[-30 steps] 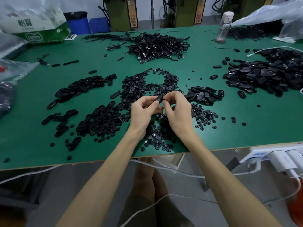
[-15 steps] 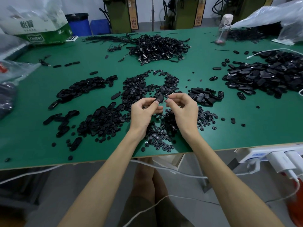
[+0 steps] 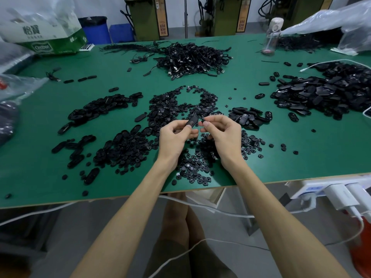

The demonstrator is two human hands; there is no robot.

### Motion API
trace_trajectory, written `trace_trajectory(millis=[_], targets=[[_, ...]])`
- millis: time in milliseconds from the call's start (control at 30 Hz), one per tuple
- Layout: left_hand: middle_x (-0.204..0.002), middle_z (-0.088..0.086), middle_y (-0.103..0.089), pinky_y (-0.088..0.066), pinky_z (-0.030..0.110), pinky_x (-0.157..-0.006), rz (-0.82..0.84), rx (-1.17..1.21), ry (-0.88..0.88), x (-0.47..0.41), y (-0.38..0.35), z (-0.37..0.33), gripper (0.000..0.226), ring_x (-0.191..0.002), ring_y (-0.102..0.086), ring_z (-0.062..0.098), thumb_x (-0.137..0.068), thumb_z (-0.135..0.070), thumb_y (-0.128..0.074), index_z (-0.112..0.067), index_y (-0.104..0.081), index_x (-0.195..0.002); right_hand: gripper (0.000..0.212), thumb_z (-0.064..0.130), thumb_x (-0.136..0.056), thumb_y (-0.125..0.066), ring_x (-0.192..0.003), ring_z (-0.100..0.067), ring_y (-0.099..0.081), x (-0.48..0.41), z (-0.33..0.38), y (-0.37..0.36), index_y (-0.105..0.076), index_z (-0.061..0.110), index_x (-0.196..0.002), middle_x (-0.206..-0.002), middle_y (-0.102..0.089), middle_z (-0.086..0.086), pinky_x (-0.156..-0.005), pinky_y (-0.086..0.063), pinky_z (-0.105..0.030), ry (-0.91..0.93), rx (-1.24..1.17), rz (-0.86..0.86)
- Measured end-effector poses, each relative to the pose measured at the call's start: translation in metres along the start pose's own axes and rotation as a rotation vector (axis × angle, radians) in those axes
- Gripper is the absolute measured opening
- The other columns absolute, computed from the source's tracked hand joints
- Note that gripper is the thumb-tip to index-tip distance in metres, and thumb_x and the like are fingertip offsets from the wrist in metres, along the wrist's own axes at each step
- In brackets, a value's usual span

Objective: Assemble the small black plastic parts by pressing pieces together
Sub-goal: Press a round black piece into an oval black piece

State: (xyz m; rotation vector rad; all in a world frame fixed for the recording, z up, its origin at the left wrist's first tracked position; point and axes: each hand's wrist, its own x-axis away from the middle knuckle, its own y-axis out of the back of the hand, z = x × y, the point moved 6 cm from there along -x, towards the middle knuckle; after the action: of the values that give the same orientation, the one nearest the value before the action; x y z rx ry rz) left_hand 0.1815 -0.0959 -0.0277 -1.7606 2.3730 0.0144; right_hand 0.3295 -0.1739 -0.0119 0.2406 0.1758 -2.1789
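A green worktop (image 3: pixel 301 157) spread across the view, its front edge crossing just above the person's 2 forearms. Over its middle, nearer the front edge than the far one, an oval black piece (image 3: pixel 191 121) was held tilted above the surface, upper end toward the far edge. The left hand (image 3: pixel 176 135) pinched it by the lower end, between the thumb and curled fingers. Just to its right, across a narrow gap, a small round piece (image 3: pixel 206 123) sat pinched between the thumb and forefinger tip of the right hand (image 3: pixel 222 135). That hand's other fingers were loosely curled.

Both hands hovered over a scatter of round discs (image 3: pixel 192 171) that reached almost to the front edge. A small heap of oval shells (image 3: pixel 251 118) lay just right of the right hand, and longer heaps (image 3: pixel 104 109) lay to the left. A big shell pile (image 3: pixel 325 93) ran to the right edge, and a tangle of cables (image 3: pixel 190 59) lay toward the far edge.

Open green surface showed toward the front right and front left corners. A white power strip (image 3: pixel 321 187) hung just below the front edge on the right.
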Motion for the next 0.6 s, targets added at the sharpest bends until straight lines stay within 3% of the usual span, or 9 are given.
trace_trajectory(millis=[133, 300, 600], targets=[[-0.084, 0.003, -0.08, -0.063, 0.035, -0.086, 0.02, -0.055, 0.008, -0.0002, -0.001, 0.0019, 0.01, -0.084, -0.079, 0.023, -0.097, -0.007, -0.068, -0.007, -0.072, -0.106, 0.008, 0.008, -0.092, -0.074, -0.087, -0.022, -0.074, -0.0001, 0.0015, 0.0009, -0.076, 0.014, -0.097, -0.091, -0.078, -0.002, -0.084, -0.06, -0.038, 0.031, 0.072, -0.015], [-0.081, 0.008, -0.079, -0.061, 0.027, -0.078, 0.043, -0.084, 0.013, 0.0017, -0.004, 0.0007, 0.012, -0.08, -0.079, 0.024, -0.096, -0.006, -0.067, -0.017, -0.071, -0.099, 0.005, 0.011, -0.092, -0.074, -0.084, -0.017, -0.068, 0.0002, 0.0039, -0.0031, -0.076, 0.014, -0.095, -0.087, -0.075, 0.001, -0.085, -0.057, -0.04, 0.064, 0.216, 0.007], [-0.074, 0.004, -0.076, -0.061, 0.029, -0.067, 0.052, -0.158, -0.015, 0.0034, -0.006, -0.004, 0.007, -0.07, -0.075, 0.019, -0.095, -0.005, -0.071, -0.011, -0.073, -0.098, 0.006, 0.01, -0.092, -0.074, -0.081, -0.003, -0.066, 0.0022, 0.0094, -0.0088, -0.073, 0.016, -0.095, -0.088, -0.072, 0.009, -0.077, -0.05, -0.014, 0.143, 0.383, 0.005]])
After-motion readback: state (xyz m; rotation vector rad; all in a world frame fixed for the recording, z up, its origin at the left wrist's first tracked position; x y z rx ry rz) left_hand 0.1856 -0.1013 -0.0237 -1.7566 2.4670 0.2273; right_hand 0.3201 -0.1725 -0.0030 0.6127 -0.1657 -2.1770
